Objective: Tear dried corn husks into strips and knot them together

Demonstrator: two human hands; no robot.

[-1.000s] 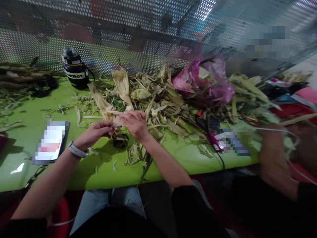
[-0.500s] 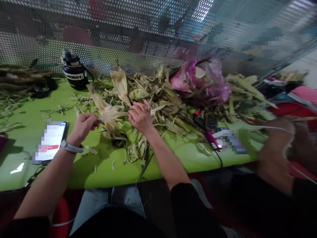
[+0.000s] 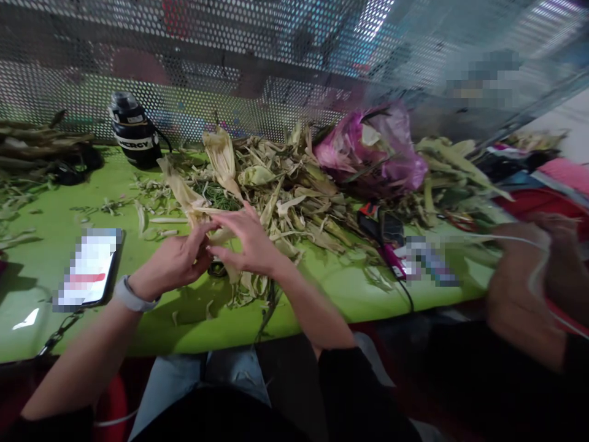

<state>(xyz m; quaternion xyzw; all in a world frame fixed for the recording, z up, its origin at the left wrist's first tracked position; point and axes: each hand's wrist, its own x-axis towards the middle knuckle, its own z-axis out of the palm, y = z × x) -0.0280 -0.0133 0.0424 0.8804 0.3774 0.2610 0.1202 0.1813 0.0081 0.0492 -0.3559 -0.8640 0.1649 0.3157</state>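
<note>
My left hand (image 3: pixel 172 264) and my right hand (image 3: pixel 246 239) meet over the green table (image 3: pixel 69 331), both pinching a pale dry corn husk (image 3: pixel 193 205) between them. The husk rises up and to the left from my fingers. A watch (image 3: pixel 131 298) sits on my left wrist. Behind my hands lies a heap of husks and leaves (image 3: pixel 285 196). Loose husk scraps (image 3: pixel 246 285) lie under my right wrist.
A phone (image 3: pixel 87 267) lies left of my hands. A black bottle (image 3: pixel 133 132) stands at the back against a perforated metal screen (image 3: pixel 221 73). A pink plastic bag (image 3: pixel 372 150) sits on the heap. Another person's hands (image 3: pixel 529 288) work at the right edge.
My hands, apart half a second ago with the husk stretched between them, have come back together nearer to me. The view shifted slightly.
</note>
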